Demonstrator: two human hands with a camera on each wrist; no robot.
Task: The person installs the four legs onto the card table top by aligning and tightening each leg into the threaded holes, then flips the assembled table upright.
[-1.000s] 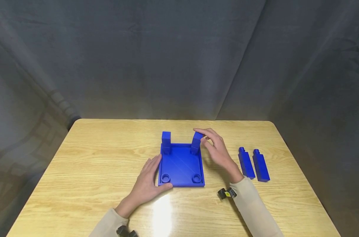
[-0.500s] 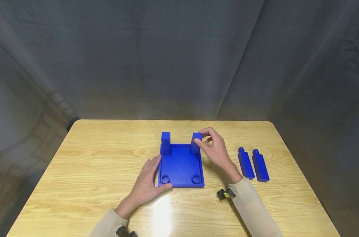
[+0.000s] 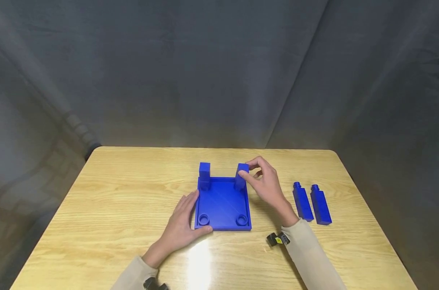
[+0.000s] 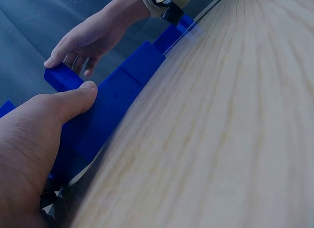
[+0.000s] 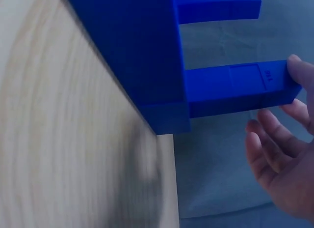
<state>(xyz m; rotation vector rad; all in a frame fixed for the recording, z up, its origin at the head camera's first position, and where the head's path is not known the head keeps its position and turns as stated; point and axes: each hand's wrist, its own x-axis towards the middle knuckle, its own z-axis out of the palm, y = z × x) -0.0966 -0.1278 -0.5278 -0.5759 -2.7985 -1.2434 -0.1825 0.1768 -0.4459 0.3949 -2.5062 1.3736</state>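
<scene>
A blue square tabletop [image 3: 223, 205] lies with its raised rim and round sockets upward. Two blue square legs stand at its far corners: a left leg [image 3: 205, 175] and a right leg [image 3: 242, 177]. My left hand [image 3: 179, 225] lies at the near left corner, fingers along the left side and thumb [image 4: 81, 98] against the near wall. My right hand [image 3: 266, 183] pinches the right leg near its top between thumb and fingers, its other fingers loosely bent below, as the right wrist view shows. The joint at that leg's foot is hidden behind the rim.
Two loose blue legs, one [image 3: 303, 203] beside the other [image 3: 321, 206], lie on the wooden table [image 3: 114, 193] right of the right forearm, threaded ends pointing away. Near sockets, left [image 3: 203, 219] and right [image 3: 242, 220], hold no legs. A dark curtain [image 3: 219, 80] hangs behind.
My right thumb and fingers have come back round the right leg's top from a looser touch. That leg has turned, its faces now squarer to the tabletop. My left hand has stayed put.
</scene>
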